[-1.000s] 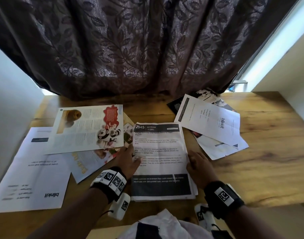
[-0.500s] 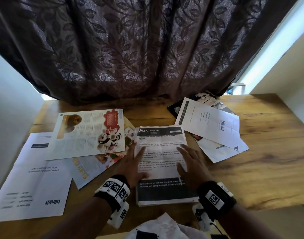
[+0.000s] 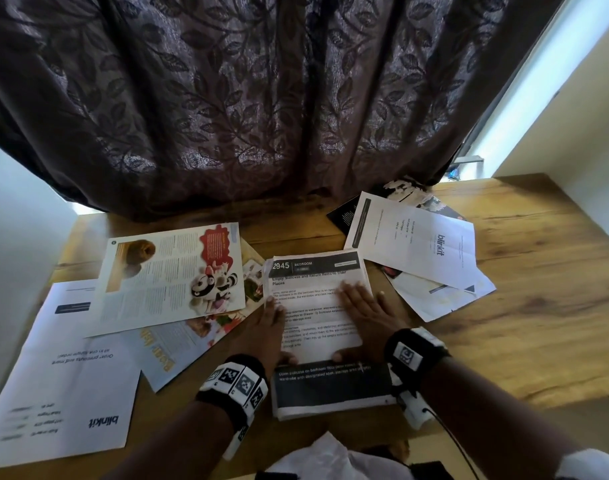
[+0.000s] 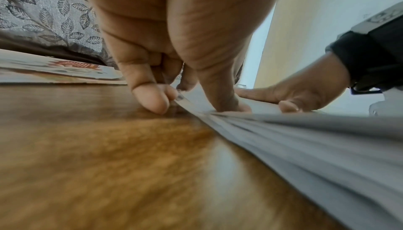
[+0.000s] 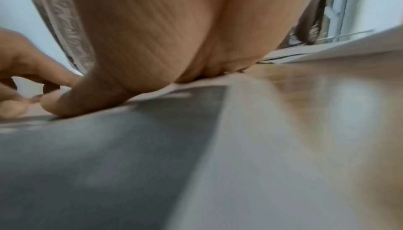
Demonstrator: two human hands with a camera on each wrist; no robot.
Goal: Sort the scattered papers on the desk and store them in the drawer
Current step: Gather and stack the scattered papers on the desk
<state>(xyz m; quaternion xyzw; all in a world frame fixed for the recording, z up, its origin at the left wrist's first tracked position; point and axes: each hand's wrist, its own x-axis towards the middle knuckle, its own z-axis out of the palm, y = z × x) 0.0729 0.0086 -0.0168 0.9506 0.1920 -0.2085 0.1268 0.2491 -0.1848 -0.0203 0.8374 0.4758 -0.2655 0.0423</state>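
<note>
A stack of printed sheets [image 3: 317, 292], headed "2945 BEDROOM", lies in the middle of the wooden desk [image 3: 524, 327]. My left hand [image 3: 266, 327] lies along the stack's left edge with fingers straight. In the left wrist view its thumb presses on the stack [image 4: 305, 139] while the fingertips [image 4: 152, 99] touch the desk at the edge. My right hand [image 3: 365, 313] lies flat on the right half, fingers spread, its thumb at the dark band. Its thumb also presses the top sheet [image 5: 109, 147] in the right wrist view. No drawer is in view.
Loose papers lie around: a magazine page with a cartoon [image 3: 171, 275], a blue flyer [image 3: 171, 351], a white blinkit sheet [image 3: 64, 375] at left, another blinkit sheet [image 3: 414, 244] over more papers [image 3: 434, 299] at right. A dark curtain [image 3: 261, 98] hangs behind. Walls close both sides.
Both hands have slid from the stack's lower sides up onto its top, and now lie further forward, thumbs at the dark band's upper edge.
</note>
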